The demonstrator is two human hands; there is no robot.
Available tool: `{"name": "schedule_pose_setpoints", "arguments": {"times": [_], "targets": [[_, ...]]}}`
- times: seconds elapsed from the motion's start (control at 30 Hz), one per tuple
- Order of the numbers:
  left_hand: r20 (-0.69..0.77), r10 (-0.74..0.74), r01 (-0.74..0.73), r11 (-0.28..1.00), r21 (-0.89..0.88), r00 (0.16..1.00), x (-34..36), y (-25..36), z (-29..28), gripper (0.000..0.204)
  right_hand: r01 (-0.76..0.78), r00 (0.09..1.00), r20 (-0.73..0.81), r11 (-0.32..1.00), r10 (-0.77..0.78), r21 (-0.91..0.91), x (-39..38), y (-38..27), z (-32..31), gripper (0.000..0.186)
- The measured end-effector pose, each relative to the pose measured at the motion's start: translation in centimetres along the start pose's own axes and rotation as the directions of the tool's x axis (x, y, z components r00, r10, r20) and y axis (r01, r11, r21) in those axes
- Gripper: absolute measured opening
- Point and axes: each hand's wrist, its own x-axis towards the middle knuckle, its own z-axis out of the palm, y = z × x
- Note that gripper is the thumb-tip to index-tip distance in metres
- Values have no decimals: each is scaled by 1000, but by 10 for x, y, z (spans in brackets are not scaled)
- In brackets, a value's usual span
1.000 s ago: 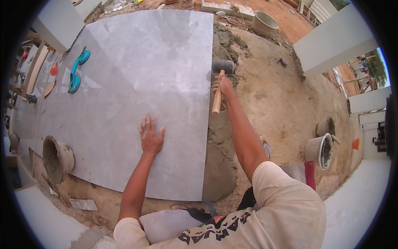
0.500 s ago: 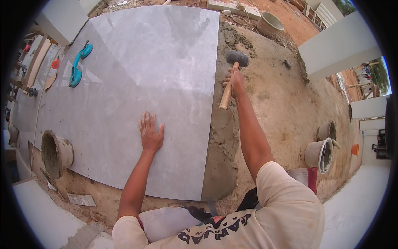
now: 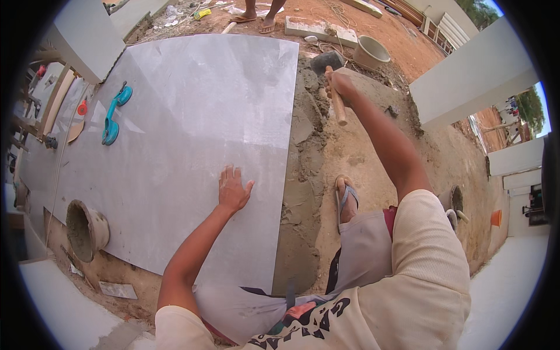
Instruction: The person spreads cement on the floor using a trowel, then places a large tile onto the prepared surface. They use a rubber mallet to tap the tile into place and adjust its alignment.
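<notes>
A large grey tile [image 3: 192, 111] lies over wet mortar, which shows along its right edge. My left hand [image 3: 234, 190] rests flat on the tile near that edge, fingers spread. In my right hand [image 3: 340, 86] is a rubber mallet [image 3: 328, 62] with a black head and a wooden handle, raised beyond the tile's right edge above the mortar strip [image 3: 300, 192]. On the left part of the tiled surface stands a teal double suction-cup lifter [image 3: 110, 119].
Mortar buckets stand at the left [image 3: 87, 228], the far right [image 3: 371, 52] and beside my right arm [image 3: 452, 199]. White pillars [image 3: 472, 73] flank the floor. Another person's sandalled feet [image 3: 256, 20] are past the tile's far edge. An orange container [image 3: 496, 218] sits at right.
My left hand has shifted right across the tile. The mallet has moved farther from me. My sandalled foot and another person's feet have come into view.
</notes>
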Motion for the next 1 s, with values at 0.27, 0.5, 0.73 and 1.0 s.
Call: {"name": "schedule_pose_setpoints", "arguments": {"times": [0.27, 0.5, 0.73, 1.0], "targets": [[-112, -48, 51, 999, 20, 993, 118, 132, 83, 80, -10, 997, -51, 782, 53, 624, 201, 88, -41, 18], [-168, -136, 157, 980, 120, 976, 127, 143, 99, 82, 99, 986, -165, 844, -14, 527, 408, 102, -62, 13], [-148, -118, 139, 980, 145, 982, 131, 137, 101, 81, -32, 967, -169, 751, 189, 660, 512, 116, -30, 17], [-151, -83, 103, 987, 127, 985, 132, 131, 99, 84, 23, 969, -244, 985, 20, 173, 569, 115, -28, 33]]}}
